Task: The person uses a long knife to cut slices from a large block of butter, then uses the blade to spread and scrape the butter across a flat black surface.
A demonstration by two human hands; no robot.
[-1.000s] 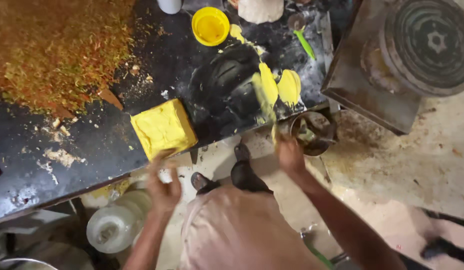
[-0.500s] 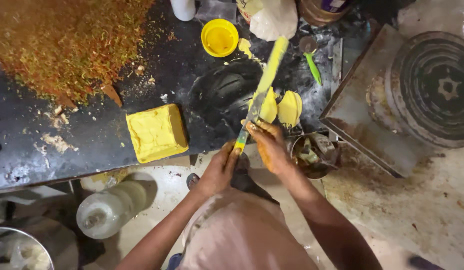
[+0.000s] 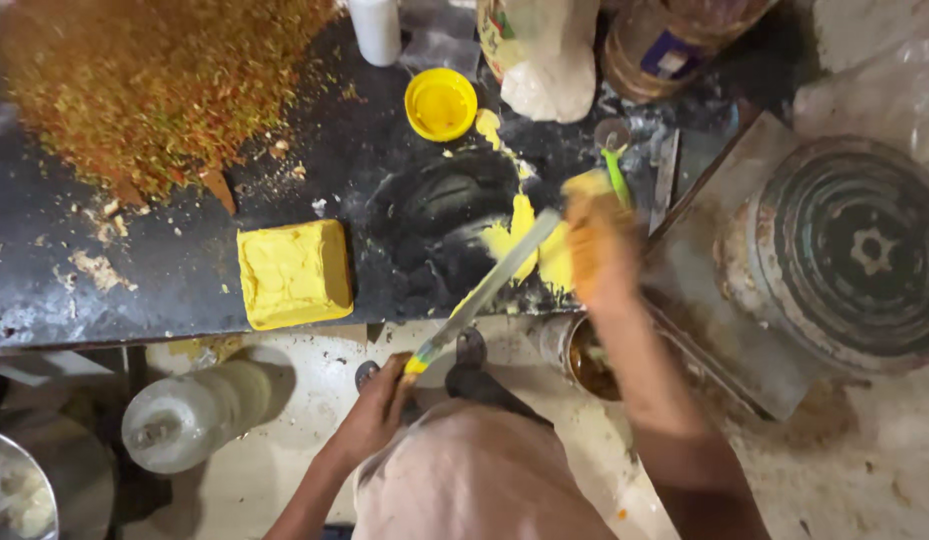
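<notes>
My left hand (image 3: 376, 412) grips the handle of a long flat knife (image 3: 489, 288) whose blade slants up to the right over the black counter (image 3: 134, 270). My right hand (image 3: 596, 245), blurred by motion, is over the counter near the blade's tip and appears to hold a yellow piece. Slices of the yellow stuff (image 3: 516, 232) lie under the blade. A yellow block (image 3: 293, 274) sits at the counter's front edge, left of the knife.
A heap of orange-brown shredded mix (image 3: 154, 85) covers the counter's far left. A yellow lid (image 3: 440, 103), a white bottle (image 3: 376, 28) and bags stand at the back. A round metal burner (image 3: 854, 255) is at right. A plastic jar (image 3: 189, 418) and a tin (image 3: 576, 352) sit below.
My right hand has moved from the knife's handle up and right to the far end of the blade. The blade has dropped to a flatter slant. The view has shifted closer.
</notes>
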